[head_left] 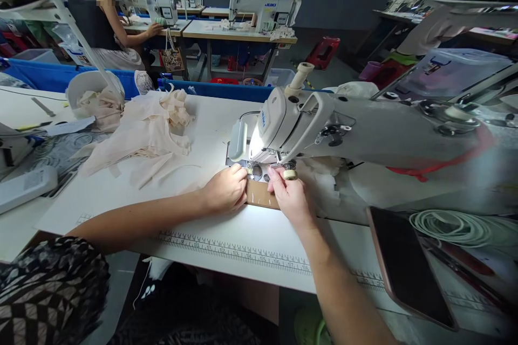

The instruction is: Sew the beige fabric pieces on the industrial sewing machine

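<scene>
Both hands are at the needle end of a white sewing machine [275, 124], under its lit head. My left hand [226, 188] is closed, fingers curled in beside the brown bed plate [261, 195]. Whatever its fingertips grip, if anything, is hidden. On the other side of the plate, my right hand [289, 194] has thumb and fingers pinched together; what lies between them is too small to make out. A round metal part [254, 171] shows between the hands. Just behind the right fingers sits a small cream-coloured round piece [290, 174].
Pale fabric pieces [141, 129] lie to the left on the white table [194, 242], which has a printed ruler along its front edge. At right are a phone [410, 264] and coiled pale cord [449, 226]. A person [101, 21] sits at another machine behind.
</scene>
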Demonstrator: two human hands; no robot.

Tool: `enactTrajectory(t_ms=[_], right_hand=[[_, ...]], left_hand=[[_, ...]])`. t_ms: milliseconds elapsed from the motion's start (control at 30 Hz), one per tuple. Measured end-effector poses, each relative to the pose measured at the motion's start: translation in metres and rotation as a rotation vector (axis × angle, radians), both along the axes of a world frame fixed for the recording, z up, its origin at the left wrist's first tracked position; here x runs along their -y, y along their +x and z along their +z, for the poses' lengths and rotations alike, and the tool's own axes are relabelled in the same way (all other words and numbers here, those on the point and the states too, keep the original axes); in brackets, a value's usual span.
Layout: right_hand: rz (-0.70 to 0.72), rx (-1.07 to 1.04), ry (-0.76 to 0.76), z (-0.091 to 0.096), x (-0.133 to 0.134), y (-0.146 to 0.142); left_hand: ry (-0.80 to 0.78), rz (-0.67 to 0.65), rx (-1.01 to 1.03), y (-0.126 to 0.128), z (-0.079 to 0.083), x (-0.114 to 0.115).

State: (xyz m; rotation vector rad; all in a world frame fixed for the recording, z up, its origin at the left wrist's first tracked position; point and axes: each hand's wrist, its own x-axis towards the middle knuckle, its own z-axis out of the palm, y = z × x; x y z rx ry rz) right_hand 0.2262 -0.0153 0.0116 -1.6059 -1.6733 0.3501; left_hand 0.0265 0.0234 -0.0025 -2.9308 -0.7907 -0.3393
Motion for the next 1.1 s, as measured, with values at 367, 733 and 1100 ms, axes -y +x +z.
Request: enactTrajectory(t_ms=[367,733,1100], right_hand=[[-0.043,0.015,0.024,-0.006,0.001,0.005],[0.286,0.418,0.214,0.007,0.037,-0.037],[0.452,0.571,0.138,-0.016,0.067,-0.104]], left_hand=[[-0.028,0.032,-0.011,0.002,0.001,-0.003],[-0.241,0.473,0.066,-0.034,0.047,-0.036],[-0.433,0.546,-0.055,-0.055,0.048,-0.039]])
